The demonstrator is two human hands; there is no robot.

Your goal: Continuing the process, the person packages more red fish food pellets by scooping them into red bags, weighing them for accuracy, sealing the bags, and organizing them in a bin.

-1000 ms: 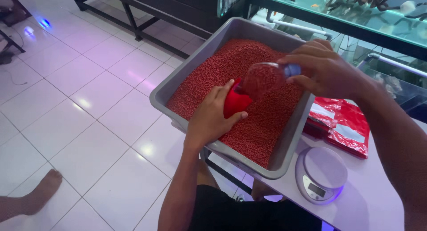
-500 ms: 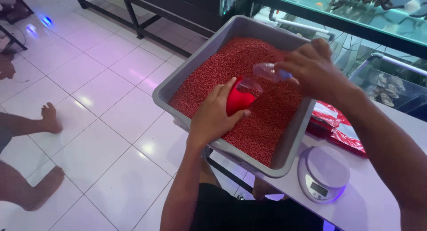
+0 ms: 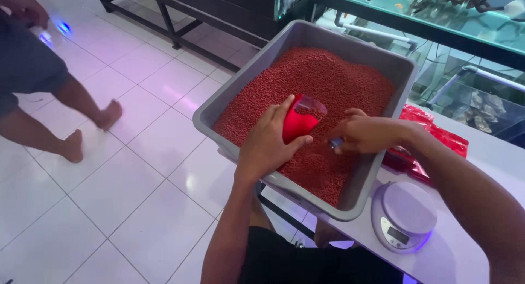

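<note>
Walking barefoot at far left, another person (image 3: 33, 92) crosses the tiles. Over the grey tub (image 3: 350, 199) of red pellets (image 3: 328, 82), the left hand (image 3: 268, 144) wraps a red pouch (image 3: 295, 124). Beside it, the right hand (image 3: 363, 133) pinches a clear scoop (image 3: 310, 105), its handle mostly hidden. Red bags (image 3: 437, 139) and a scale (image 3: 404, 215) sit rightward.

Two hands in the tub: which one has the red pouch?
The left hand. It wraps the red pouch over the red pellets in the grey tub. The right hand holds only a small clear scoop.
</note>
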